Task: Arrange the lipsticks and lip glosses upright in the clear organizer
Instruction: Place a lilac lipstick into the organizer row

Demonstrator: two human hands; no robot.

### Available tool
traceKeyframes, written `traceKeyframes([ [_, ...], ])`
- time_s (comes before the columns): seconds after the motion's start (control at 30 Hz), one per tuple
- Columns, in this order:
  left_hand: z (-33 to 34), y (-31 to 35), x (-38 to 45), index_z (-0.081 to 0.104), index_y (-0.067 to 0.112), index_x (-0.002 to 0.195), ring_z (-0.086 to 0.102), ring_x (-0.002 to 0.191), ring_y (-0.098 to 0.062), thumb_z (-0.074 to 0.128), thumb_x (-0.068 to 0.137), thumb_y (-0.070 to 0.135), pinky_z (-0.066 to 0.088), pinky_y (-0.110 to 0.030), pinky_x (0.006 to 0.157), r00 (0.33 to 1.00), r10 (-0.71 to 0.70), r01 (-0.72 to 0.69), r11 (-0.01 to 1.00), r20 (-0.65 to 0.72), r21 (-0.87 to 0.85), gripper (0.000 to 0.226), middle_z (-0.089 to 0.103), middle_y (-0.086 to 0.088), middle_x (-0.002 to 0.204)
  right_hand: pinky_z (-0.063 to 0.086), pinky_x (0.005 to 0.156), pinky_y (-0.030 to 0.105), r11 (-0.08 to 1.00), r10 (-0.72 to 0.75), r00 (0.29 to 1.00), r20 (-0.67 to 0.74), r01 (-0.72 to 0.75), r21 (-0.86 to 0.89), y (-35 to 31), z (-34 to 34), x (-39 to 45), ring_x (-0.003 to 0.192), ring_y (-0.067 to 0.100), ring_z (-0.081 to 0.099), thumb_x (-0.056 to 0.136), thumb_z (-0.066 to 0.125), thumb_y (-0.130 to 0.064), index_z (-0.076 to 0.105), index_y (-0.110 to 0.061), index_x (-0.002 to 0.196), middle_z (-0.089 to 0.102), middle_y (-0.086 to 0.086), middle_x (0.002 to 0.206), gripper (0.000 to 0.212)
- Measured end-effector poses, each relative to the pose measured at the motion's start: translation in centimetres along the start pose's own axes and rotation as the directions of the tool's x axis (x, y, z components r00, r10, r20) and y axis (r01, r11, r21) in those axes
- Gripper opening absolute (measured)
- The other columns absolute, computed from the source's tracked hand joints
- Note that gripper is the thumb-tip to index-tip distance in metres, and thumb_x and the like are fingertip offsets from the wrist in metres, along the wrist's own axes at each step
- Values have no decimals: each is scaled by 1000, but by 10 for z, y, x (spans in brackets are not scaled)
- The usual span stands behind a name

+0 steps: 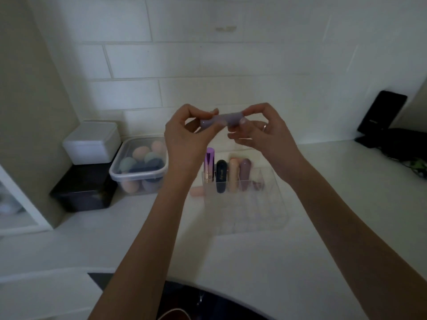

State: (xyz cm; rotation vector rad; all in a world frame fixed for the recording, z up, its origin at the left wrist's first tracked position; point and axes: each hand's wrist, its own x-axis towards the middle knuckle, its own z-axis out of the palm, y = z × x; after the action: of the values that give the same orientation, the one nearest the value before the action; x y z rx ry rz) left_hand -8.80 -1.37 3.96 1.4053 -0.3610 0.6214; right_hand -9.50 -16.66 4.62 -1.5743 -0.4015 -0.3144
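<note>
Both hands (189,132) on lilac tube (222,119)

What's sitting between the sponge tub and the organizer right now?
A peach tube lies on its side on the counter between the sponge tub and the organizer, partly hidden by the left forearm in the head view.

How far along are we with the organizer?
Done: four tubes stand upright in the organizer's back row: metallic purple, black, peach, mauve. In hand: both hands, left and right, hold a lilac tube sideways above it. Left: that tube, plus a pink one lying on the counter beside the organizer.
</note>
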Motion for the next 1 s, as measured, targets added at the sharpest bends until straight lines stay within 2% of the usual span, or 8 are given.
traceKeyframes([
  [0.13, 5, 9, -19, 63, 6, 86, 70, 93, -3, 78, 69, -5, 55, -16, 78, 980, -11, 3, 999, 197, 41, 26, 70, 1, 87, 58, 78, 33, 976, 57, 997, -59, -43, 216, -6, -3, -15, 85, 23, 72, 93, 54, -14, 50, -9, 105, 69, 15, 90, 14],
  [0.27, 1, 7, -34, 66, 16, 105, 67, 95, 2, 75, 71, -6, 51, -11, 85, 911, 11, -91, 981, 411, 174, 41, 68, 10, 101, 57, 84, 39, 966, 99, 992, -73, -79, 246, -4, -13, -27, 90, 28, 71, 93, 53, -14, 54, -11, 106, 69, 17, 95, 13],
  [0.4, 2, 2, -40, 65, 21, 111, 64, 92, 5, 72, 76, -2, 53, -13, 86, 890, 47, -232, 903, 454, 362, 42, 64, 12, 104, 58, 83, 38, 959, 141, 989, -50, -123, 254, -2, -18, -35, 89, 27, 71, 93, 54, -12, 55, -12, 105, 69, 18, 99, 13],
  [0.5, 5, 5, -45, 64, 20, 109, 59, 81, 11, 73, 76, 5, 51, -8, 71, 885, 72, -303, 839, 460, 452, 37, 60, 17, 95, 58, 77, 34, 951, 152, 988, -21, -141, 274, -1, -21, -37, 87, 24, 70, 91, 56, -13, 53, -12, 107, 68, 15, 96, 16],
  [0.63, 6, 1, -50, 63, 19, 106, 56, 69, 3, 72, 79, 13, 48, -15, 67, 858, 59, -387, 728, 511, 565, 29, 64, 9, 90, 59, 77, 35, 974, 147, 988, -54, -135, 184, 2, -25, -39, 89, 24, 70, 89, 61, -12, 53, -10, 106, 70, 14, 91, 19],
  [0.77, -5, -11, -48, 63, 17, 111, 59, 96, -18, 56, 86, 0, 44, -23, 80, 907, 107, -378, 632, 407, 677, 31, 65, -3, 108, 60, 72, 33, 997, 71, 980, -184, -64, 44, 7, -37, -32, 78, 15, 70, 88, 60, -6, 52, -14, 96, 69, 13, 82, 14],
  [0.87, -17, -12, -46, 65, 12, 101, 59, 93, -13, 51, 84, -10, 41, -12, 80, 960, 242, -276, 713, 144, 645, 31, 64, 3, 100, 60, 72, 34, 996, 23, 983, -183, -39, -83, 11, -46, -28, 80, 21, 68, 87, 60, -3, 51, -12, 95, 67, 18, 87, 15],
  [1.0, -32, -21, -34, 59, 21, 91, 58, 83, 5, 49, 78, -14, 43, -3, 78, 979, 188, -123, 848, -76, 515, 39, 64, 6, 92, 56, 77, 37, 961, -3, 994, -105, -26, -275, 26, -48, -27, 80, 25, 69, 82, 67, -7, 57, -19, 88, 72, 13, 87, 17],
])
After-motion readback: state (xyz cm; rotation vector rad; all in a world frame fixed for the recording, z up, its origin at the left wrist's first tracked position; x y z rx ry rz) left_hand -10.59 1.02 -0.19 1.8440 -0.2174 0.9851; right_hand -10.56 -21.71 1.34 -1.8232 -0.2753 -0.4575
